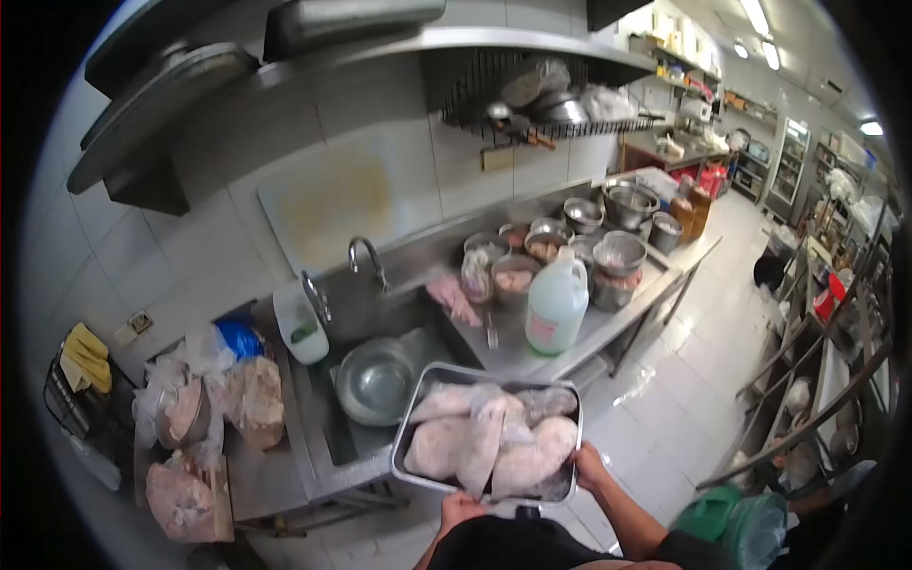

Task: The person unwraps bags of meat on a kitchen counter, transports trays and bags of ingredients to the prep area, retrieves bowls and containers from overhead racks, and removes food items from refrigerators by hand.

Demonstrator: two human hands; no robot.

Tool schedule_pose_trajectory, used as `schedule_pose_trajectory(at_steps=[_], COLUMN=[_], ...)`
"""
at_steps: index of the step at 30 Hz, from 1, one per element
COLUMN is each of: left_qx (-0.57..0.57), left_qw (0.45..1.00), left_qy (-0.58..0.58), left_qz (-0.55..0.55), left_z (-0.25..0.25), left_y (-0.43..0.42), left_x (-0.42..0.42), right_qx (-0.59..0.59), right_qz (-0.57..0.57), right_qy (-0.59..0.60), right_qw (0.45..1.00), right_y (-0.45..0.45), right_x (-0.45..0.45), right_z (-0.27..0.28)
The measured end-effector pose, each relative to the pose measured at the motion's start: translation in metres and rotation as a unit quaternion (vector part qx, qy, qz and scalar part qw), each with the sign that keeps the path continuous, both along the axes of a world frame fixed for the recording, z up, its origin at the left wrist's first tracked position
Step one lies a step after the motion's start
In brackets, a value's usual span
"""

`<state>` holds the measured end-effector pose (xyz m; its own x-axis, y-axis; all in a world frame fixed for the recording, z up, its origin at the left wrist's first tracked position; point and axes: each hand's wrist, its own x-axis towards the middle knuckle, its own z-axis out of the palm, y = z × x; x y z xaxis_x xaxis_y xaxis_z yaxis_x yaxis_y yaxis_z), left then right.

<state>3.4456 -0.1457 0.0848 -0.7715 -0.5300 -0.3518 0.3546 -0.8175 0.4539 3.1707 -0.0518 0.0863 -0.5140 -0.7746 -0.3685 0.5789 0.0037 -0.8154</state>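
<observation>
A rectangular metal tray [503, 376] is held up in front of my body, beside the sink's near right corner. In it lie several large pale pieces of raw meat [440, 446], at least some of them in clear plastic bags. My left hand [461, 510] grips the tray's near edge, with its fingers partly hidden beneath. Wrapped round the right side near the front corner is my right hand [589, 467]. Behind the tray, a metal bowl [378, 382] sits in the steel sink [347, 446].
Bagged meat [185, 499] crowds the counter at left. A plastic jug [558, 306] with pale green liquid and several metal bowls [619, 254] stand on the right counter. A green bin [708, 513] is at lower right, below racks. A shelf [532, 40] hangs overhead.
</observation>
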Motion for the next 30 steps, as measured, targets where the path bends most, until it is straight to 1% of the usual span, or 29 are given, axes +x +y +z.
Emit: schedule_pose_trajectory(at_steps=[1,2,3,4,5,7,9,11,12,13,15,18,21,23,25,26,27,29,30], left_qx=[0.027,0.047,0.058,0.068,0.076,0.071,0.094,0.021,0.014,0.025,-0.027,-0.032,-0.041,-0.039,-0.019,-0.015,-0.009,-0.002,-0.009], left_qw=[0.999,0.997,0.995,0.992,0.987,0.977,0.972,0.97,0.967,0.965,0.959,0.954,0.947,0.945,0.943,0.941,0.94,0.946,0.95], left_qy=[0.019,0.028,0.026,0.017,0.008,-0.04,-0.049,-0.08,-0.092,-0.105,-0.14,-0.151,-0.17,-0.167,-0.171,-0.173,-0.173,-0.179,-0.178], left_qz=[0.02,0.046,0.075,0.106,0.139,0.196,0.209,0.23,0.237,0.241,0.246,0.257,0.268,0.28,0.284,0.289,0.293,0.272,0.255], left_z=[0.012,0.02,0.025,0.021,0.02,0.006,-0.027,-0.029,-0.031,-0.012,-0.013,-0.008,0.016,0.025,0.022,0.024,0.025,0.024,0.022], left_y=[0.0,-0.001,-0.005,-0.007,-0.011,-0.017,-0.026,-0.024,-0.023,-0.019,-0.019,-0.017,-0.01,-0.006,-0.002,0.0,0.002,0.005,0.006], left_x=[-0.003,-0.006,-0.011,-0.012,-0.015,-0.02,-0.02,-0.019,-0.018,-0.021,-0.023,-0.025,-0.027,-0.031,-0.03,-0.032,-0.033,-0.03,-0.027], right_qx=[-0.002,0.016,0.027,0.048,0.084,0.104,0.126,0.122,0.129,0.136,0.156,-0.002,-0.08,-0.086,-0.097,-0.092,-0.096,-0.104,-0.074], right_qz=[0.003,0.016,0.018,0.033,0.026,0.074,0.109,0.132,0.153,0.173,0.203,0.212,0.304,0.292,0.273,0.259,0.263,0.268,0.265], right_qy=[-0.009,-0.003,0.006,0.004,0.027,0.032,0.06,0.06,0.033,0.008,0.045,-0.061,-0.155,-0.2,-0.249,-0.25,-0.279,-0.334,-0.334], right_qw=[1.0,1.0,0.999,0.998,0.996,0.991,0.984,0.982,0.979,0.975,0.966,0.975,0.937,0.931,0.924,0.928,0.919,0.897,0.902], right_y=[0.001,0.001,0.002,0.003,0.002,0.005,0.006,0.01,0.012,0.012,0.008,0.002,-0.009,-0.011,-0.011,-0.012,-0.013,-0.018,-0.018], right_x=[0.0,0.005,0.005,0.007,0.009,0.006,0.003,-0.005,-0.01,-0.015,-0.017,-0.031,-0.052,-0.053,-0.054,-0.054,-0.055,-0.057,-0.057], right_z=[-0.006,0.008,0.007,0.013,0.014,0.013,0.018,0.013,0.019,0.03,0.056,0.024,-0.002,-0.008,-0.01,-0.009,-0.012,-0.022,-0.025])
